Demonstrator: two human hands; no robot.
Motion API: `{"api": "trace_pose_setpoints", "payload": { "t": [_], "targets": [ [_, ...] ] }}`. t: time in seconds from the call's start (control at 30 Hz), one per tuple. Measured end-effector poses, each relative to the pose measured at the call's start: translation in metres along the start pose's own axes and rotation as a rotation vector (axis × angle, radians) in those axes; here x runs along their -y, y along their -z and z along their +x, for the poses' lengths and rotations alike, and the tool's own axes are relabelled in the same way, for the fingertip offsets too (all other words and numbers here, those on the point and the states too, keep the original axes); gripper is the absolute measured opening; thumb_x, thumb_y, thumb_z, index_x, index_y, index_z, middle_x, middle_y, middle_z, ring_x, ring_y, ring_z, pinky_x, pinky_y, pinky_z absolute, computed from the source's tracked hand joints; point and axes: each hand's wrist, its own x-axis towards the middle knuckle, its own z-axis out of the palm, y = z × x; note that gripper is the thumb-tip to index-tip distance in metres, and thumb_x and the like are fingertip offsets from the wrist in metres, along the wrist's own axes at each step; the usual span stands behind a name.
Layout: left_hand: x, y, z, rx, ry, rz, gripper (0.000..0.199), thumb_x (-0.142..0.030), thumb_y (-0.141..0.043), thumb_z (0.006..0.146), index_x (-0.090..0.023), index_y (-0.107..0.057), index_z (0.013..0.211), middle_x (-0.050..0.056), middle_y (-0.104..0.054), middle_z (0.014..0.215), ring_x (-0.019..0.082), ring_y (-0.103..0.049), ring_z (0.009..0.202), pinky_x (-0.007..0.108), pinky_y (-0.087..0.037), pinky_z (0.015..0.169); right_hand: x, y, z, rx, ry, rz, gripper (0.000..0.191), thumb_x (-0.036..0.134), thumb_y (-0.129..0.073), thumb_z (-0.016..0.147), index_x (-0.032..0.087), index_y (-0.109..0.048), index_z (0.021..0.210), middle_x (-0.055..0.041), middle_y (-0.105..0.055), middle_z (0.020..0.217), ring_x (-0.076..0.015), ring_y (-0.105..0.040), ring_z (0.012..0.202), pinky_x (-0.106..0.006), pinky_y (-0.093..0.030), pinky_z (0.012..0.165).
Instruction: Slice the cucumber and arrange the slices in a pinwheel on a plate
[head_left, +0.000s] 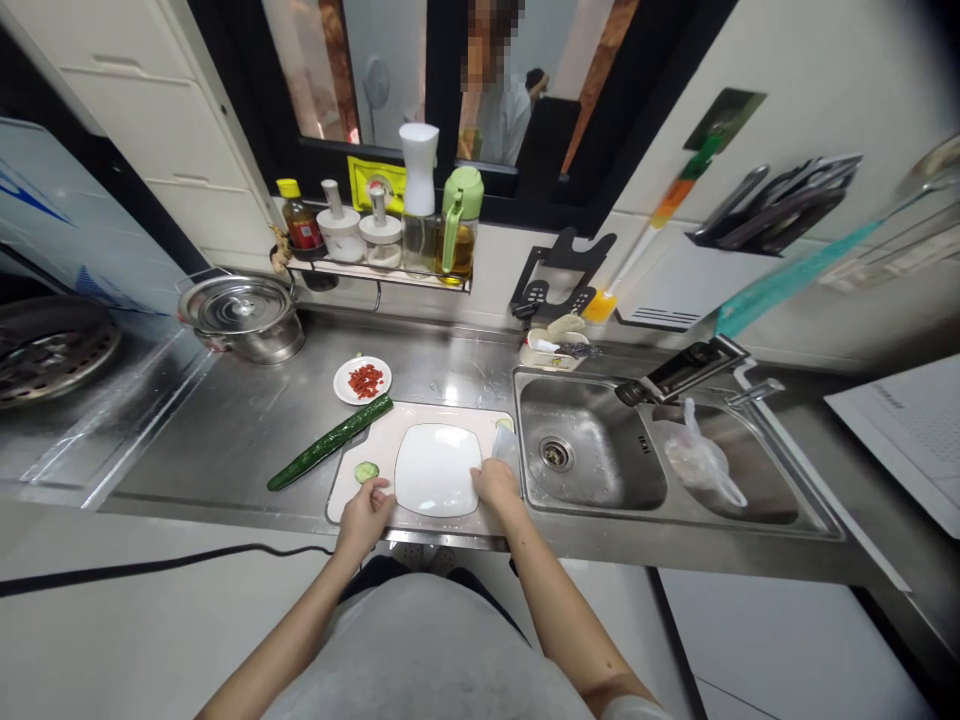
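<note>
my right hand (497,487) pinches the right rim of a white plate (438,470), its thumb over the edge and its other fingers curled in. my left hand (365,515) is at the plate's left side, thumb and forefinger close together; i cannot tell whether they grip the rim or sit just beside it. with a hand at each side, the plate is likely easier to steady and its middle is left bare. it lies level over the cutting board (346,505), right in front of me; whether it rests fully on the board, i cannot tell.

a cucumber slice (367,471) sits on the board left of the plate, beyond my left fingers, probably out of the plate's way. the whole cucumber (330,443) slants across the counter (187,430), its far right end at the board's far left corner; too long for the space left beside the plate, i judge. a pale flat piece (505,446), perhaps a blade, shows just beyond my right hand, its lower part hidden.

farther off, a small dish (341,383) gathers loose red pieces (365,381), its rim presumably stopping them scattering. the sink (592,440) is right of the board, handy for rinsing.
</note>
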Motion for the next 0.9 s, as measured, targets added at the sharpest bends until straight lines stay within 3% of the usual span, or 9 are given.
{"api": "trace_pose_setpoints", "payload": {
  "t": [0.1,0.23,0.33,0.47,0.67,0.8,0.9],
  "targets": [
    [0.004,0.006,0.006,-0.155,0.01,0.069,0.027,-0.039,-0.053,0.078,-0.022,-0.059,0.099,-0.002,-0.06,0.075,0.016,-0.059,0.065,0.027,-0.043,0.067,-0.002,0.005,-0.003,-0.001,0.024,-0.05,0.04,0.034,-0.046,0.093,0.008,-0.067,0.114,-0.0221,-0.067,0.114,-0.0284,-0.062,0.11,-0.033,-0.045,0.083],
    [0.013,0.013,0.023,-0.302,0.026,0.143,0.036,-0.041,-0.054,0.08,-0.02,-0.054,0.109,0.002,-0.06,0.085,0.02,-0.06,0.08,0.028,-0.043,0.069,-0.012,0.007,-0.007,-0.02,0.069,-0.029,0.038,0.036,-0.044,0.093,0.011,-0.069,0.107,-0.0188,-0.069,0.107,-0.0271,-0.064,0.104,-0.031,-0.043,0.077],
    [0.021,0.018,0.033,-0.305,0.036,0.221,0.041,-0.042,-0.056,0.08,-0.018,-0.054,0.113,0.006,-0.061,0.09,0.023,-0.06,0.084,0.031,-0.043,0.07,-0.02,0.006,-0.01,-0.062,0.115,0.018,0.035,0.036,-0.043,0.094,0.014,-0.069,0.101,-0.0149,-0.071,0.101,-0.0234,-0.064,0.097,-0.028,-0.04,0.072],
    [0.025,0.021,0.038,-0.284,0.017,0.275,0.029,-0.038,-0.056,0.08,-0.019,-0.06,0.101,0.007,-0.062,0.09,0.022,-0.06,0.083,0.031,-0.042,0.072,-0.025,0.007,-0.013,-0.093,0.159,0.062,0.032,0.036,-0.044,0.095,0.016,-0.068,0.096,-0.0114,-0.071,0.094,-0.0199,-0.063,0.089,-0.025,-0.035,0.066],
    [0.014,0.022,0.035,-0.339,-0.011,0.282,0.015,-0.033,-0.057,0.079,-0.021,-0.063,0.086,0.006,-0.066,0.089,0.022,-0.059,0.081,0.03,-0.039,0.069,-0.026,0.011,-0.016,-0.139,0.202,0.097,0.029,0.036,-0.045,0.096,0.017,-0.066,0.093,-0.0085,-0.07,0.086,-0.0179,-0.061,0.08,-0.025,-0.028,0.061],
    [0.004,0.024,0.032,-0.338,0.054,0.116,0.018,-0.038,-0.058,0.077,-0.022,-0.064,0.084,0.004,-0.067,0.081,0.019,-0.057,0.07,0.029,-0.037,0.065,-0.022,0.015,-0.019,-0.181,0.23,0.129,0.028,0.035,-0.044,0.097,0.018,-0.065,0.091,-0.0073,-0.069,0.082,-0.0177,-0.061,0.076,-0.024,-0.026,0.059],
    [-0.004,0.026,0.035,-0.263,0.076,-0.24,0.03,-0.044,-0.066,0.067,-0.019,-0.064,0.084,0.003,-0.067,0.076,0.016,-0.057,0.067,0.027,-0.039,0.064,-0.012,0.02,-0.022,-0.211,0.272,0.172,0.026,0.033,-0.046,0.096,0.018,-0.066,0.092,-0.0059,-0.069,0.078,-0.017,-0.06,0.073,-0.024,-0.028,0.06]
  ]
}}
